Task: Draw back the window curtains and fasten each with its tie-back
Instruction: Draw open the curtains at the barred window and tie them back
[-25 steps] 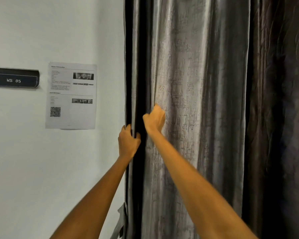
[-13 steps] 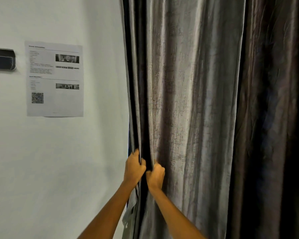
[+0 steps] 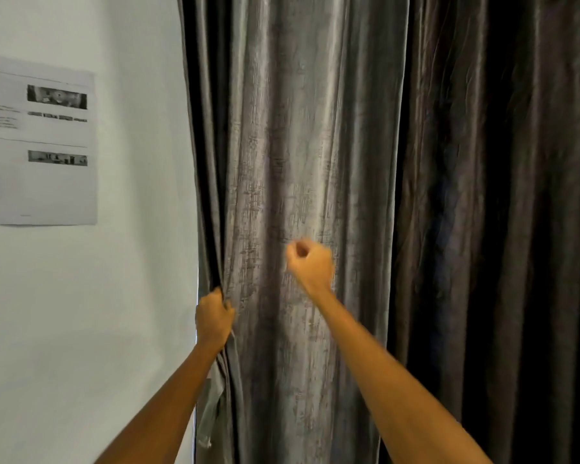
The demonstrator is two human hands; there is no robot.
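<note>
- Hanging full length across the middle of the view: grey curtain [image 3: 302, 145], sheen on its vertical folds, left edge lying against the white wall [image 3: 131, 296].
- Hanging just beside it on the right: darker curtain panel [image 3: 499, 195], in shadow, edges overlapping or touching, cannot tell which.
- Gripping the grey curtain's left edge: left hand [image 3: 214, 318], fingers curled round a bunched fold of cloth, back of the hand facing the camera, forearm rising from the lower left.
- Hovering in front of the grey curtain's middle folds: right hand [image 3: 310, 262], closed into a fist, blurred; whether any cloth is caught inside the fist cannot be told.
- Standing well apart: the two hands, right one higher and further right.
- Dangling below the left hand along the curtain's edge: pale grey strip of cloth [image 3: 211, 406], possibly a tie-back, not certain.
- Showing as a thin bright line between wall and curtain edge near the left wrist: narrow gap of light.
- Hanging on the wall to the left: printed paper notice [image 3: 47, 182] with small photos and a code square, text too blurred to read.
</note>
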